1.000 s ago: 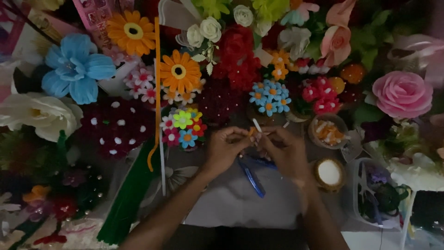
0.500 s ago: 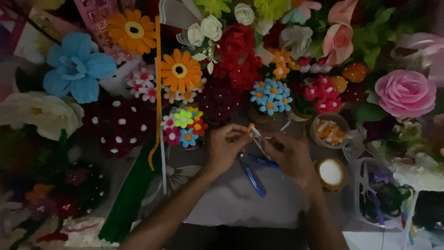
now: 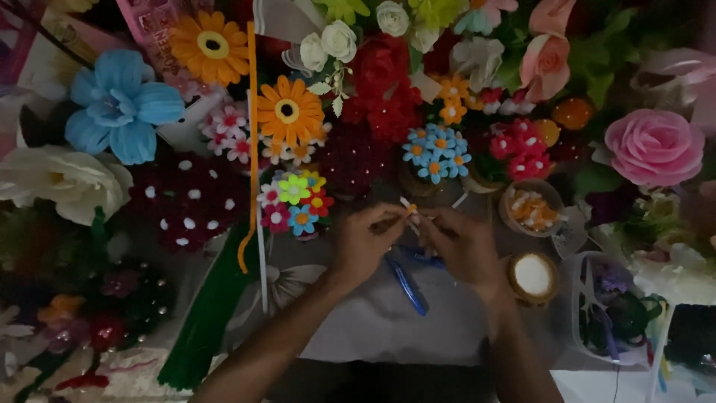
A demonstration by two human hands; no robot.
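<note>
1. Stem [image 3: 409, 208], a small pale piece with an orange tip, sits pinched between your two hands above the bench [image 3: 358, 328].
2. Your left hand [image 3: 365, 242] grips its lower end, fingers closed.
3. Your right hand [image 3: 462, 242] pinches it too.
4. Blue scissors [image 3: 409, 283] lie just beneath; a white-filled cup [image 3: 532, 276] stands beside your right wrist.

Both hands, left hand [image 3: 363, 242] and right hand [image 3: 464, 242], pinching a tiny pale piece [image 3: 409, 209] over blue-handled scissors [image 3: 409, 282], surrounded by craft flowers [image 3: 288, 110].
</note>
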